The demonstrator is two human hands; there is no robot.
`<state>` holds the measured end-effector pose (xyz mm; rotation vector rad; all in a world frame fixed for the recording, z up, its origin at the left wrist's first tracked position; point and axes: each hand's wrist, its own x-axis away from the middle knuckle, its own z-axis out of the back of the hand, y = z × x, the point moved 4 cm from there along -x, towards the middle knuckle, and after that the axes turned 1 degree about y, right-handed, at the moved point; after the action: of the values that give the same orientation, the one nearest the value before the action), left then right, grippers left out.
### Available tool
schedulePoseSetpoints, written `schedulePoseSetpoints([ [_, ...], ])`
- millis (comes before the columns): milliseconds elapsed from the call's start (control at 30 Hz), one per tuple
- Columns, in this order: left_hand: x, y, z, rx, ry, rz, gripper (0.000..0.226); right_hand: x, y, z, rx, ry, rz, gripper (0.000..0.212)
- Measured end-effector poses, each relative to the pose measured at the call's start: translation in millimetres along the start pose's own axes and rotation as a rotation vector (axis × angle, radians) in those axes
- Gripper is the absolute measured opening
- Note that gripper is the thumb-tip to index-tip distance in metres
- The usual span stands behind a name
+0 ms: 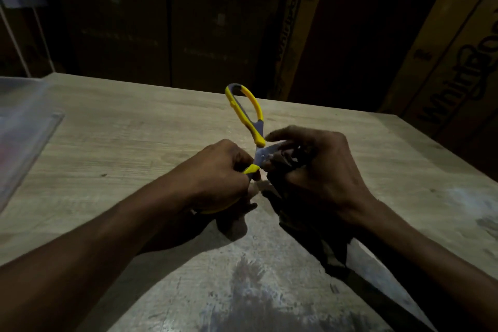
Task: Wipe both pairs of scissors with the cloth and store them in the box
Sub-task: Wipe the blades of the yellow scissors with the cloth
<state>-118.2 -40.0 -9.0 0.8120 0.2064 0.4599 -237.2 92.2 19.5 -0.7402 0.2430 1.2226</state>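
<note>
A pair of scissors (249, 113) with yellow and grey handles is held above the middle of the wooden table (134, 143). One handle loop points up and away from me. My left hand (219, 172) grips the lower handle. My right hand (312, 167) holds a dark cloth (296, 226) wrapped round the blades, which show only as a short metal patch near the pivot. The cloth hangs down under my right wrist. A clear plastic box (24, 129) stands at the table's left edge. No second pair of scissors is in view.
Large cardboard cartons (458, 62) stand behind the table on the right, and dark boxes (161, 35) fill the back. The table's near surface is scuffed and stained. The room is dim.
</note>
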Motion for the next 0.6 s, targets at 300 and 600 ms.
schedulePoseSetpoints([
  [300, -3, -4, -5, 0.069, 0.04, 0.013, 0.015, 22, 23, 4, 0.068, -0.299, -0.213, 0.018],
  [600, -1, -3, -3, 0.055, 0.013, 0.007, 0.015, 1, 5, -10, -0.072, -0.023, -0.038, 0.017],
])
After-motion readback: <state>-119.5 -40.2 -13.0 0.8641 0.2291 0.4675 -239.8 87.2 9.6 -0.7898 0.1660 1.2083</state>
